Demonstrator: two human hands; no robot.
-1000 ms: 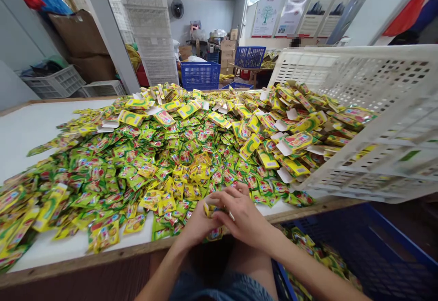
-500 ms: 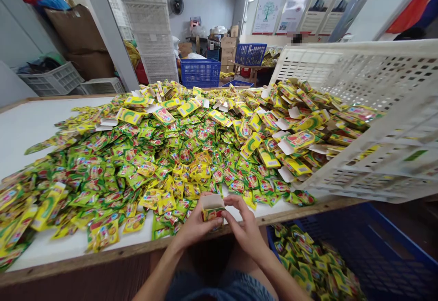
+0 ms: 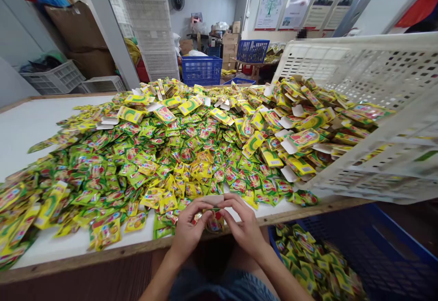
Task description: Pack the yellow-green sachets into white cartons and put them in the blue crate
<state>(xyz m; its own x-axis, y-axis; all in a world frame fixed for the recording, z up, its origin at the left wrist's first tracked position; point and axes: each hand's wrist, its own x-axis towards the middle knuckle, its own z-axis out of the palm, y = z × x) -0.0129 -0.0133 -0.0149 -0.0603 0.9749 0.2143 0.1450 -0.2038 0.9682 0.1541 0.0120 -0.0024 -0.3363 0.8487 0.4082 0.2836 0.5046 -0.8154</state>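
Note:
At the table's front edge, my left hand [image 3: 187, 228] and my right hand [image 3: 243, 226] together grip a small yellow-green carton [image 3: 214, 216]. Fingers of both hands curl over its white top flap. Just beyond the hands lies a big heap of green and yellow sachets [image 3: 150, 155] spread over the white table [image 3: 30, 127]. Flat and folded cartons [image 3: 294, 141] spill from a tilted white crate [image 3: 369, 109] on the right.
A blue crate [image 3: 376, 255] with filled cartons stands below the table at my right. Blue baskets [image 3: 201, 69], stacked white crates [image 3: 150, 27] and cardboard boxes stand at the back. More white crates [image 3: 54, 79] sit at the left.
The carton's white flap stood open half a second ago; now both hands' fingers press over it. The carton sits slightly lower, near the table edge.

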